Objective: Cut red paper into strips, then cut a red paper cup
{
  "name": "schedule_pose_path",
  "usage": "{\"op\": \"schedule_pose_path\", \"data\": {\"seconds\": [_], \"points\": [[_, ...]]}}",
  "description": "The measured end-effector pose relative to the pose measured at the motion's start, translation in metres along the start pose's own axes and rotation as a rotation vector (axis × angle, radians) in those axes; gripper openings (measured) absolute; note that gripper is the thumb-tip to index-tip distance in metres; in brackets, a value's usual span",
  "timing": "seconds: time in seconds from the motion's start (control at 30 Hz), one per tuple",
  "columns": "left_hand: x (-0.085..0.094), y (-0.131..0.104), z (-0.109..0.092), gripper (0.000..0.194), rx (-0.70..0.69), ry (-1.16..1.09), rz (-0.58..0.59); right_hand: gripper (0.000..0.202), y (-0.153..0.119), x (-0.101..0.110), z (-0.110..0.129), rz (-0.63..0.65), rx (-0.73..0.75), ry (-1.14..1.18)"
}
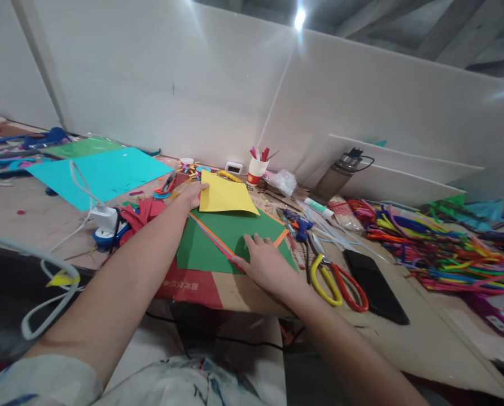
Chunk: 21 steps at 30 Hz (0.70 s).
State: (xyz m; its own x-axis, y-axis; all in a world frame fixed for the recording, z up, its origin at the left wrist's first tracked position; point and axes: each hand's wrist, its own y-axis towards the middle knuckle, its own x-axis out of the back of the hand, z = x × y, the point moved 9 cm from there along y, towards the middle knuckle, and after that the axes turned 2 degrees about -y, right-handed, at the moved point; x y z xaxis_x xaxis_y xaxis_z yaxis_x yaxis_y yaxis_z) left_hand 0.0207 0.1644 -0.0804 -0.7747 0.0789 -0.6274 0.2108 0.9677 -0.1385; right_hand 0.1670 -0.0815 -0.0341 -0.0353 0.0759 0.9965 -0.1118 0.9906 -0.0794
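Observation:
My left hand (193,194) is closed on the left edge of a yellow paper sheet (226,193), which it holds raised and tilted. Below it lies a stack of coloured paper with a green sheet (218,225) on top; orange, blue and pink edges (213,238) show in a slanting line at its left side. My right hand (265,259) rests on the near part of this paper, fingers spread, its thumb at the corner of the coloured edges. Just right of that hand lie scissors (338,285) with one yellow and one red handle.
A cyan sheet (103,175), a white plug adapter (104,219) with cables and red strips (144,214) lie left. Behind stands a paper cup of pens (257,170). Rightward are a blue glue gun (301,224), a black phone (375,285), a bottle (338,175) and coloured pipe cleaners (438,242).

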Motion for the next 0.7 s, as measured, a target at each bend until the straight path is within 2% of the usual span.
{"op": "schedule_pose_path", "data": {"seconds": [0.1, 0.27, 0.4, 0.5, 0.7], "points": [[0.000, -0.001, 0.004, 0.035, 0.065, 0.000, -0.006, 0.064, -0.001, -0.001, 0.001, 0.005, -0.023, -0.016], [-0.009, -0.006, -0.007, 0.032, -0.025, -0.008, 0.049, 0.056, 0.001, 0.001, 0.006, 0.054, -0.037, -0.019], [-0.013, -0.009, -0.017, 0.026, -0.101, -0.034, 0.059, 0.051, 0.003, 0.005, 0.009, 0.014, -0.040, -0.029], [-0.015, -0.010, -0.019, 0.027, -0.107, -0.050, 0.072, 0.042, 0.005, 0.003, 0.011, -0.007, -0.039, -0.055], [-0.012, -0.014, -0.025, 0.025, -0.137, -0.071, 0.016, 0.028, 0.009, 0.003, 0.006, -0.041, -0.021, -0.102]]}}
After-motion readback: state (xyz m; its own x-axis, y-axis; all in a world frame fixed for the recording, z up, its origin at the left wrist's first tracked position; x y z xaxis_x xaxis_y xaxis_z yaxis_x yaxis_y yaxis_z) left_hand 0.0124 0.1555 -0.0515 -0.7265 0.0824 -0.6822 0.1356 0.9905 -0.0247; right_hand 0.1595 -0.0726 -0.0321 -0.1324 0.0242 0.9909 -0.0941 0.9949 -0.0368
